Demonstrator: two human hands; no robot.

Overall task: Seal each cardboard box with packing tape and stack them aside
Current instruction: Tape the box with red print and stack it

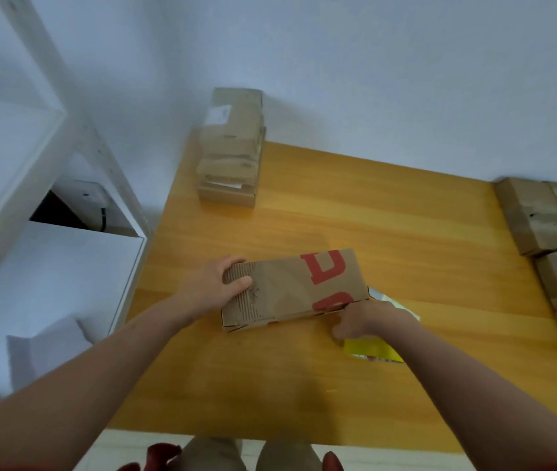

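The box (pixel 290 287), brown cardboard with big red letters on top, lies flat in the middle of the worktop (pixel 372 215), a little askew. Its lid is down, so whatever is inside cannot be seen. The left hand (pixel 216 283) grips its left end, thumb on top and fingers curled over the far edge. The right hand (pixel 362 321) sits curled at the near right corner. Its fingers are hidden, so I cannot tell whether it pinches the flap, holds tape or holds nothing. No tape roll shows anywhere. The near edge looks slightly sprung, so tape laid over it without pressing the flap flat would likely wrinkle or lift. A yellow packet (pixel 372 350) lies under the right wrist and could catch a sticky end. A stack of closed boxes (pixel 231 151) stands at the far left corner against the wall. More boxes (pixel 542 219) lie along the right edge.
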